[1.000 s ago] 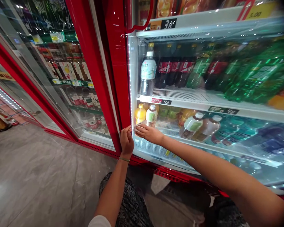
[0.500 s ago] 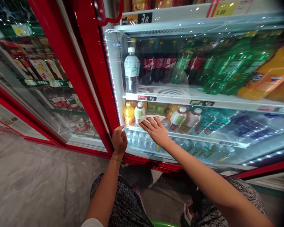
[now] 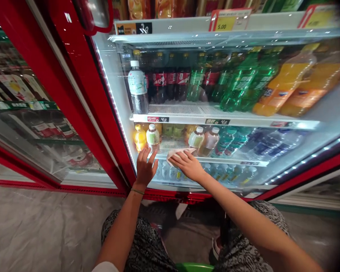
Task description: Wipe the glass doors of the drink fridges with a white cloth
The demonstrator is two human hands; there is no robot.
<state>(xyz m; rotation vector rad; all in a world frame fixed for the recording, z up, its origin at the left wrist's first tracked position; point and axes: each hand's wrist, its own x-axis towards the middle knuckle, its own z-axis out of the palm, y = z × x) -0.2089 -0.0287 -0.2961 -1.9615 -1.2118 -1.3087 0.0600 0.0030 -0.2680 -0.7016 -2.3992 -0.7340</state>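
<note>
I crouch before an open red drinks cooler (image 3: pixel 107 124). My right hand (image 3: pixel 188 165) lies flat on a white cloth (image 3: pixel 178 152) at the front edge of a lower wire shelf (image 3: pixel 209 160). My left hand (image 3: pixel 145 166) rests with spread fingers against the shelf front at the cooler's left wall, just below an orange bottle (image 3: pixel 139 138) and a white-capped green-label bottle (image 3: pixel 152 137). Small water bottles (image 3: pixel 167 172) stand on the shelf under both hands.
Above, a shelf (image 3: pixel 215 113) holds a tall water bottle (image 3: pixel 137 87), cola bottles (image 3: pixel 172 81), green bottles (image 3: pixel 243 83) and orange bottles (image 3: pixel 286 87). A second glass-door cooler (image 3: pixel 31 113) stands to the left. Grey tiled floor (image 3: pixel 39 226) lies left of my knees.
The view has swung right and the cooler looks shifted left. My left hand has left the red frame and opened onto the shelf front. My right hand with the cloth has moved along the shelf edge.
</note>
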